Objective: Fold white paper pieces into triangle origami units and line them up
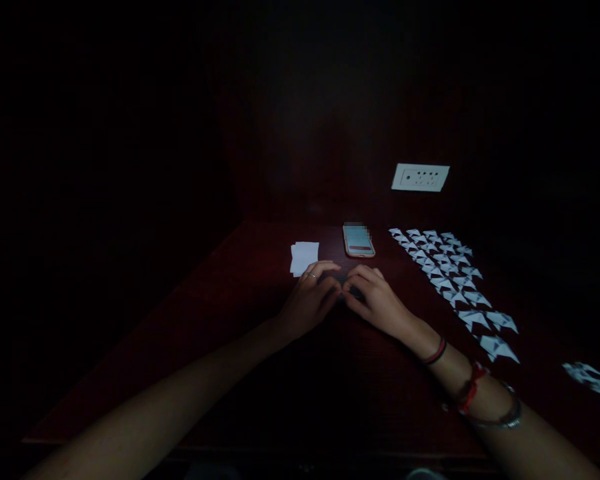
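My left hand [313, 293], with a ring on one finger, and my right hand [375, 297] meet fingertip to fingertip above the dark red table. Fingers on both hands are curled into a pinch. What lies between them, if anything, is too dark and hidden to make out. Just beyond my left hand lies a small stack of white paper sheets [305, 257], slightly fanned. A phone [359, 240] with a lit screen rests past my right hand. To the right, several folded white paper figures [443, 267] stand in slanting rows.
Another cluster of folded white paper [591, 378] lies at the far right of the table [205, 320]. A white socket panel [420, 178] is set in the dark wall behind. The table's left edge runs diagonally, and the surroundings are very dark.
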Demonstrator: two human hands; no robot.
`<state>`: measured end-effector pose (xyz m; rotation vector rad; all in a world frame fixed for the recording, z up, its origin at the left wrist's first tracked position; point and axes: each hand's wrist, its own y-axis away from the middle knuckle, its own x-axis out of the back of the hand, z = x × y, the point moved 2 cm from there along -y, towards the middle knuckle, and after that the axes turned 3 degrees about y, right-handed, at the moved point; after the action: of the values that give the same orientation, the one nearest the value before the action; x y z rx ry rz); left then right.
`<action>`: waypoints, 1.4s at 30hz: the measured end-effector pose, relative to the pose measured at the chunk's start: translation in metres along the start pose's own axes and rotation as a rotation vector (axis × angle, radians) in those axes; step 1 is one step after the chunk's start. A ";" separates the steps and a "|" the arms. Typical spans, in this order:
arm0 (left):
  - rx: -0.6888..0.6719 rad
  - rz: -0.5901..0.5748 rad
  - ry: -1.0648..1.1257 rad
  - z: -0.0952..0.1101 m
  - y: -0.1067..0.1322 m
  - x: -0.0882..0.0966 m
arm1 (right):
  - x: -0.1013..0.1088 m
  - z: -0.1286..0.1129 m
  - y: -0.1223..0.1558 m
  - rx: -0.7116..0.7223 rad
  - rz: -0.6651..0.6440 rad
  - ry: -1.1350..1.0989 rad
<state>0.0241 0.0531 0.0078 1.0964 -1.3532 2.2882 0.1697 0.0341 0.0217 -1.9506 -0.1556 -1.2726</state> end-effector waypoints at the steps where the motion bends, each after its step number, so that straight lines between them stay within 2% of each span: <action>1: -0.004 -0.007 0.007 0.001 0.000 0.000 | 0.000 0.000 0.000 -0.004 -0.003 -0.024; 8: -0.008 -0.023 0.055 0.004 0.002 0.003 | 0.001 0.003 -0.001 -0.019 -0.026 -0.166; 19: -0.001 -0.034 0.101 0.004 0.003 0.004 | 0.005 0.003 -0.002 -0.003 -0.051 -0.211; 31: 0.027 0.079 0.096 -0.006 0.004 0.008 | 0.007 0.018 0.002 0.026 -0.021 -0.229; 42: 0.069 0.112 0.069 -0.015 0.004 0.007 | 0.006 0.026 0.004 0.008 -0.015 -0.167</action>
<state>0.0103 0.0622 0.0058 0.9749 -1.3500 2.4460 0.1938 0.0466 0.0196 -2.0519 -0.2587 -1.1157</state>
